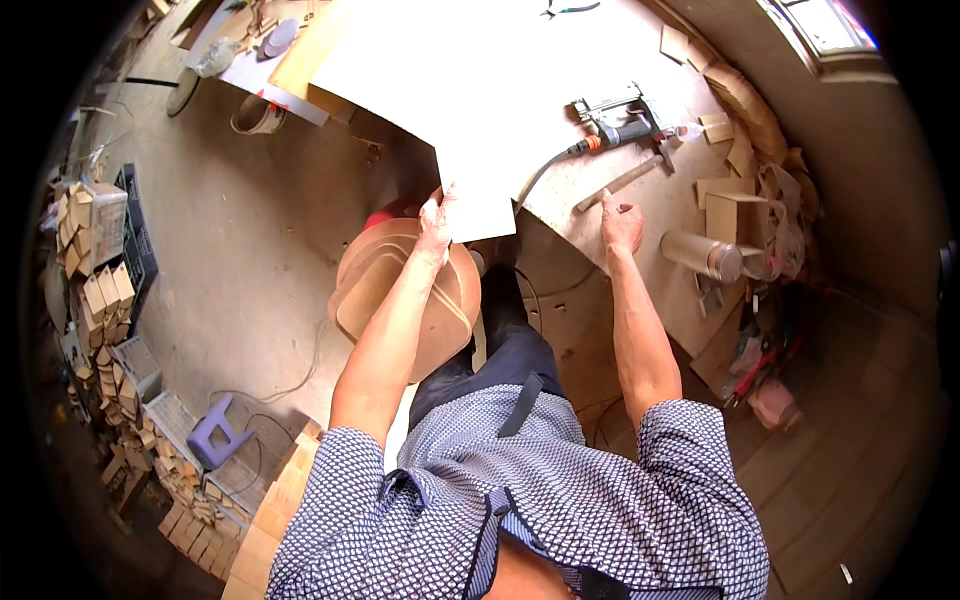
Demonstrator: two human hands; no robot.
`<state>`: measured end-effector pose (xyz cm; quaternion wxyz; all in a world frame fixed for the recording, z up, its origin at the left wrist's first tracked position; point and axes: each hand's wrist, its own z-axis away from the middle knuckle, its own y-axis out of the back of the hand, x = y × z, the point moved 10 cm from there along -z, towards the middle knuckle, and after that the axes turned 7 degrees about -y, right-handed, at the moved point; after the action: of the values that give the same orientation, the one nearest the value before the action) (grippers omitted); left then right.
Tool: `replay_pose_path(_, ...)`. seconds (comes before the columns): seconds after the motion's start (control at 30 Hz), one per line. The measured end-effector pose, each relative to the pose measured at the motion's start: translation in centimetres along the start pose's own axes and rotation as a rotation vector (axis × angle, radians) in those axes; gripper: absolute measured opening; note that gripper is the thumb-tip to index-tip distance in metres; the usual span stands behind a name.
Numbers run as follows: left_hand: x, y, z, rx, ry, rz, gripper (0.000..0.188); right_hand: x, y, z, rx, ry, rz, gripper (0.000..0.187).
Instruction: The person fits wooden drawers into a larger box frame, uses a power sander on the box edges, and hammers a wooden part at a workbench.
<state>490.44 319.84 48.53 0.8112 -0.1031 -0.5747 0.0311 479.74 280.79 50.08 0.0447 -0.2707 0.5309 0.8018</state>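
Observation:
My left hand [433, 232] is closed on the near left edge of a large white board [480, 215]. The board's middle is washed out by glare, and it reaches over the worktable [560, 215]. Under my left forearm lies a stack of brown rounded panels [362, 268]. My right hand [622, 226] is over the table's near edge with its fingers curled and one digit stretched toward a thin brown strip [632, 182]. Whether anything is inside those curled fingers is hidden. Beyond the strip lies a black air nailer [625, 130] with an orange hose coupling.
A metallic cylinder [700, 255] lies right of my right hand, near small wooden boxes [735, 218]. Pliers [572, 9] are at the far end. On the left floor are a purple stool [217, 434], a bucket [257, 115], crates [107, 220] and several wood blocks.

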Motion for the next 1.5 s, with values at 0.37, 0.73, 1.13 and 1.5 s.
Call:
replay_pose_path(0.37, -0.7, -4.0, -2.3, 0.054, 0.053, 0.026, 0.064, 4.5, -1.3, -4.9, -0.439, -0.298, -0.402, 0.030)
replay_pose_path(0.73, -0.6, -2.3, -3.4, 0.061, -0.054, -0.112, 0.058, -10.6, 6.0, 12.2, -0.361, 0.650, -0.034, 0.021)
replay_pose_path(1.13, 1.1, -2.5, -3.0, 0.041, -0.025, -0.150, 0.060, -13.7, 0.1, 13.4, -0.158, 0.978, 0.412, 0.028)
replay_pose_path(1.5, 1.2, -2.5, -3.2, 0.043, 0.017, -0.224, 0.060, -12.7, -0.7, 12.5, -0.157, 0.976, 0.418, 0.027)
